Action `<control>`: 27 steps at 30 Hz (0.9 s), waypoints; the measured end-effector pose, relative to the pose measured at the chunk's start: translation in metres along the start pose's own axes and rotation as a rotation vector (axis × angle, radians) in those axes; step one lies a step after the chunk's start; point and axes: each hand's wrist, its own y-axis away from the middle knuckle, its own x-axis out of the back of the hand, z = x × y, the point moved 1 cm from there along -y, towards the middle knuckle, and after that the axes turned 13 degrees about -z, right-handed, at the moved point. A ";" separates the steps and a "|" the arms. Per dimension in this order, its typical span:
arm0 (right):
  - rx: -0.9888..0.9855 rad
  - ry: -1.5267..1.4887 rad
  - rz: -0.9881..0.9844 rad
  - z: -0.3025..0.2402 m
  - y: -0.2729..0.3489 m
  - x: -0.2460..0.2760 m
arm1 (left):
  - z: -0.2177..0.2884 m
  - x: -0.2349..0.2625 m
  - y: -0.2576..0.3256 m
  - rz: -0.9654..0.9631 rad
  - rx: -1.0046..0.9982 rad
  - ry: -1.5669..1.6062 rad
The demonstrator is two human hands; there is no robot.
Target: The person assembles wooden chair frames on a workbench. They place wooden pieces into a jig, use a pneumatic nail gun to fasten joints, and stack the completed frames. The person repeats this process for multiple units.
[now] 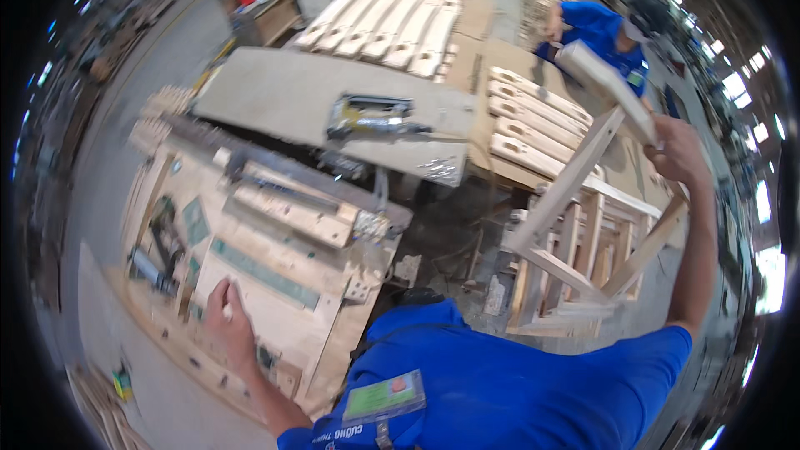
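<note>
While we lean over the work, we see our right hand (677, 152) raised high at the right, fingers clamped on the top of a pale, unfinished wooden chair frame (583, 225) that stands tilted on the floor beside the table, its slanted legs and crossbars spreading below the grip. Our left hand (227, 317) rests low at the left on a pale plywood jig board (275, 283), fingers curled together around something small and light (we cannot tell what it is). That board lies on the near table (179, 350) and carries green strips, wooden stop blocks and a long metal clamp bar (275, 187) running across its far edge. Beyond it we see a grey flat slab (283, 87) with a yellow and grey pneumatic nail gun (371, 115) lying on top, well apart from both hands. Further back lies a row of pale shaped wooden chair parts (387, 25), and another stack of similar slotted parts (533, 121) sits just behind the chair frame. At the upper right a person in a blue shirt (600, 29) bends over their own work, apart from ours. Our own blue shirt with a green badge (383, 397) fills the lower edge.
</note>
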 end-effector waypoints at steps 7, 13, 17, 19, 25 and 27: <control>0.390 -0.338 0.084 -0.214 -0.037 0.099 | 0.140 0.041 0.040 0.193 -0.419 0.168; 0.721 -0.466 -0.042 -0.450 -0.120 0.068 | 0.154 0.018 0.077 0.018 -0.407 -0.067; 0.961 -0.233 -0.008 -0.591 -0.165 0.016 | 0.062 -0.031 0.068 0.027 -0.186 -0.302; 0.890 -0.307 -0.350 -0.675 -0.124 0.002 | 0.009 -0.041 0.091 -0.031 0.010 -0.322; 0.947 -0.235 -0.479 -0.764 -0.133 -0.071 | -0.052 -0.063 0.100 -0.124 0.192 -0.302; 0.953 -0.236 -0.565 -0.779 -0.125 -0.086 | -0.058 -0.070 0.107 -0.181 0.276 -0.285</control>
